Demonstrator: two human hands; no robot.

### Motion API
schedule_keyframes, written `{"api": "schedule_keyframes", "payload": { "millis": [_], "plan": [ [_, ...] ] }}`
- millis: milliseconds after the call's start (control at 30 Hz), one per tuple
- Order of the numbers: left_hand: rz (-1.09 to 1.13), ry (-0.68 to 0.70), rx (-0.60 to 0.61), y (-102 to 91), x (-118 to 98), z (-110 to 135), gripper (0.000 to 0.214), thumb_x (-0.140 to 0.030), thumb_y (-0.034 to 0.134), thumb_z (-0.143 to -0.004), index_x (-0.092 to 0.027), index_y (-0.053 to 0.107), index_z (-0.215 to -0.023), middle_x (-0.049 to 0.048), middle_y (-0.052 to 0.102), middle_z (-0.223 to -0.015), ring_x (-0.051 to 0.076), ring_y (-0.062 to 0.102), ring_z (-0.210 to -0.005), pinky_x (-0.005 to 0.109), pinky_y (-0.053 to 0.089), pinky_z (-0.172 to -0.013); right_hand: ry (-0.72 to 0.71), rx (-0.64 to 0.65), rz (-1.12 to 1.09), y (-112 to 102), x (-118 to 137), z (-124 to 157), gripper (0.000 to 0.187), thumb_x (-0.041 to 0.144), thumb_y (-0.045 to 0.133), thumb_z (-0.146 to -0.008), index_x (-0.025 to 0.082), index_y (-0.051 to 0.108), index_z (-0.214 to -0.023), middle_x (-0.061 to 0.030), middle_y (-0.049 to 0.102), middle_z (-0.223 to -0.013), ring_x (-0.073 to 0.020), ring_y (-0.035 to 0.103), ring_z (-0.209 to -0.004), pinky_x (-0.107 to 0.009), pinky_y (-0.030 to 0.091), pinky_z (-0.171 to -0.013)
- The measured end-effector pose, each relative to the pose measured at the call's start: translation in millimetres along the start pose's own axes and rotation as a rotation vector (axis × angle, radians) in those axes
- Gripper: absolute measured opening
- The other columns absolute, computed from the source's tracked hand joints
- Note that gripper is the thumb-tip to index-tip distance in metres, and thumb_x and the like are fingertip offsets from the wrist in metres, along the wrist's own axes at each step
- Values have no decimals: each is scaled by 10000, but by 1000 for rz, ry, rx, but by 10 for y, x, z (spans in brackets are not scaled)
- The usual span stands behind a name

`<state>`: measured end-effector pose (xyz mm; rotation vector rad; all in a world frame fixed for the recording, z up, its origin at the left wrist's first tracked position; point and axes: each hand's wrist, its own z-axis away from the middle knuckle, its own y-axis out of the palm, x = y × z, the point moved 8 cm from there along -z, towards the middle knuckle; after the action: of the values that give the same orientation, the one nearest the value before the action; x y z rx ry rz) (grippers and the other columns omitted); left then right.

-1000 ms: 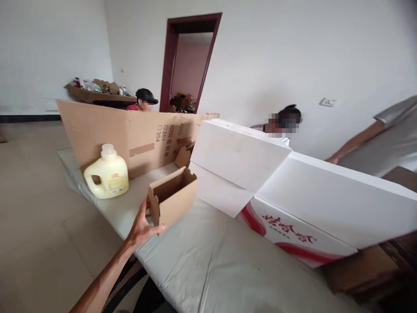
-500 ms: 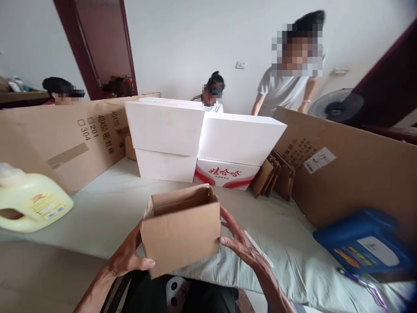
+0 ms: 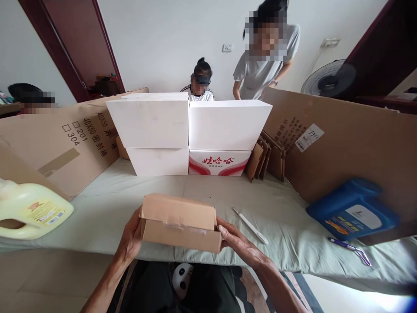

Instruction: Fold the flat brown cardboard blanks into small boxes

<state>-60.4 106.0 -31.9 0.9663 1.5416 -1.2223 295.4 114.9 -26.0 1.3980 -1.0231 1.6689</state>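
Between my two hands is a small brown cardboard box (image 3: 180,226), held at the front edge of the cloth-covered surface (image 3: 156,184). Its taped, seamed side faces me, and its inside is hidden. My left hand (image 3: 133,232) grips the left end, with most of its fingers out of sight behind the box. At the right end, my right hand (image 3: 233,239) is closed around the corner, thumb on the near side. A thin white-handled tool (image 3: 250,226), possibly a knife, lies on the cloth just beyond my right hand.
White boxes (image 3: 150,124) stand stacked at the back, beside folded cardboard pieces (image 3: 259,156). Large cardboard panels (image 3: 325,148) flank both sides. A yellow jug (image 3: 39,208) is on the left; a blue bottle (image 3: 355,213) and purple pen-like item (image 3: 350,250) are on the right. Several people are beyond.
The box has been turned in my hands: its open top faced up before, and now a taped, seamed side shows. The white-handled tool has come into fuller view. The head view has shifted.
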Motion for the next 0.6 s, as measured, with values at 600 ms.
{"api": "schedule_keyframes", "payload": {
  "millis": [600],
  "plan": [
    [-215, 286, 370, -14, -478, -532, 1301, -343, 904, -689, -315, 169, -1762, 169, 299, -1794, 431, 439, -1576, 542, 524, -1195, 15, 102, 118, -51, -14, -287, 754, 836, 558, -966, 219, 790, -1332, -141, 750, -1321, -275, 724, -1041, -399, 598, -826]
  ]
}}
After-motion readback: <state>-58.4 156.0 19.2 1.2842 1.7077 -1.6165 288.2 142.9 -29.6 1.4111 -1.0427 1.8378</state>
